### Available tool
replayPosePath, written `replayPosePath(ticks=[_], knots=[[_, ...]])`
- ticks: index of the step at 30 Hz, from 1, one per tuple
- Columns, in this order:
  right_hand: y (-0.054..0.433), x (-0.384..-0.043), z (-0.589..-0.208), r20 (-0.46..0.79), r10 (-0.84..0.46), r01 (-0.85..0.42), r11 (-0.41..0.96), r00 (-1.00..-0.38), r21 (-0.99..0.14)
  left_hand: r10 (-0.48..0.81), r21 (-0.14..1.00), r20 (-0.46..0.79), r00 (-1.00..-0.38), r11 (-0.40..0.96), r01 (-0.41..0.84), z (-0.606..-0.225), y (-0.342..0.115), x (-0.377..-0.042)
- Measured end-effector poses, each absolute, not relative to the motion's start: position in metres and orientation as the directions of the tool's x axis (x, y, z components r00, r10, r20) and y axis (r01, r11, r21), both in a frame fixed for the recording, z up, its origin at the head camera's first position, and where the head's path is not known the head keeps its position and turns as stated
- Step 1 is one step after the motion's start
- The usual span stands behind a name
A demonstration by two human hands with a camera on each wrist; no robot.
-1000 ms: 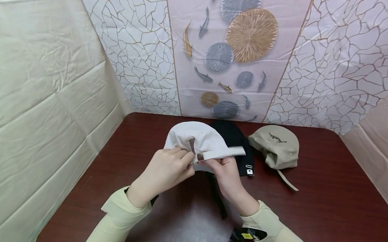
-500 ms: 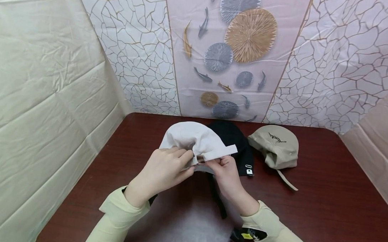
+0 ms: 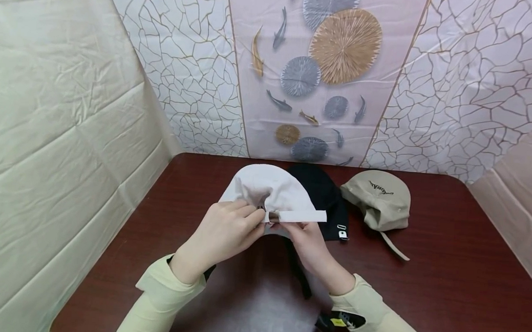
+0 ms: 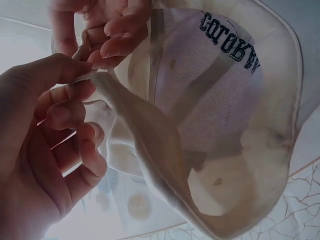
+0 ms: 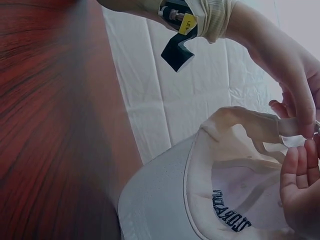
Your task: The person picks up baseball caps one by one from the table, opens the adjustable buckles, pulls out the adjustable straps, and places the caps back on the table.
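Observation:
Both hands hold a white baseball cap [image 3: 265, 180] by its back edge above the table. My left hand [image 3: 221, 233] pinches the edge of the cap beside the metal buckle [image 3: 274, 216]. Thumb and fingers of my right hand [image 3: 305, 240] grip just right of the buckle, below the strap [image 3: 304, 216], whose loose end sticks out to the right. In the left wrist view the cap's inside [image 4: 200, 100] faces the camera, with dark lettering showing through. The right wrist view shows the brim [image 5: 155, 190] pointing away from the hands. Fingers partly hide the strap's fastening.
A black cap [image 3: 322, 192] lies just behind the white one, its dark strap [image 3: 298, 269] trailing toward the front. To the right sits a beige cap [image 3: 383, 199] with its strap hanging loose. The dark red table [image 3: 442, 270] meets a patterned cloth wall [image 3: 199, 75].
The strap's free end has dropped from tilted upward to level. The white cap has shifted and turned slightly, while both hands keep their grip in nearly the same place.

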State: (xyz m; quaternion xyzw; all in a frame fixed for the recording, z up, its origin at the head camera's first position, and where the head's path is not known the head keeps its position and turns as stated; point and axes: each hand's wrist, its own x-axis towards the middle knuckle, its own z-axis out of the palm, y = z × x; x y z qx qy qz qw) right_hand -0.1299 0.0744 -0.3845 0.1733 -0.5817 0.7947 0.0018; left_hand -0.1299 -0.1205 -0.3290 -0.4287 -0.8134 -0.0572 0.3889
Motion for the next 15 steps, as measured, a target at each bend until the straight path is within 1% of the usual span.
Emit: replayPosePath(ticks=[2, 4, 6, 8, 12, 15], knots=[[0.075, -0.13, -0.385, 0.311, -0.192, -0.239, -0.325, -0.931, -0.915, 0.666, -0.245, 0.67, -0.328, 0.616, 0.749, -0.33, -0.121, -0.131], [0.076, -0.132, -0.385, 0.367, -0.2, -0.285, -0.344, -0.909, -0.894, 0.674, -0.249, 0.657, -0.336, 0.615, 0.748, -0.329, -0.123, -0.131], [0.077, -0.133, -0.385, 0.416, -0.209, -0.318, -0.381, -0.885, -0.868, 0.675, -0.242, 0.648, -0.353, 0.622, 0.745, -0.329, -0.126, -0.131], [0.079, -0.134, -0.384, 0.447, -0.21, -0.333, -0.421, -0.869, -0.844, 0.665, -0.227, 0.645, -0.378, 0.638, 0.735, -0.327, -0.13, -0.132], [0.084, -0.135, -0.38, 0.456, -0.192, -0.323, -0.477, -0.869, -0.817, 0.631, -0.191, 0.637, -0.443, 0.686, 0.702, -0.324, -0.14, -0.131], [0.086, -0.135, -0.378, 0.465, -0.194, -0.321, -0.497, -0.864, -0.806, 0.611, -0.178, 0.629, -0.482, 0.716, 0.675, -0.321, -0.147, -0.131]])
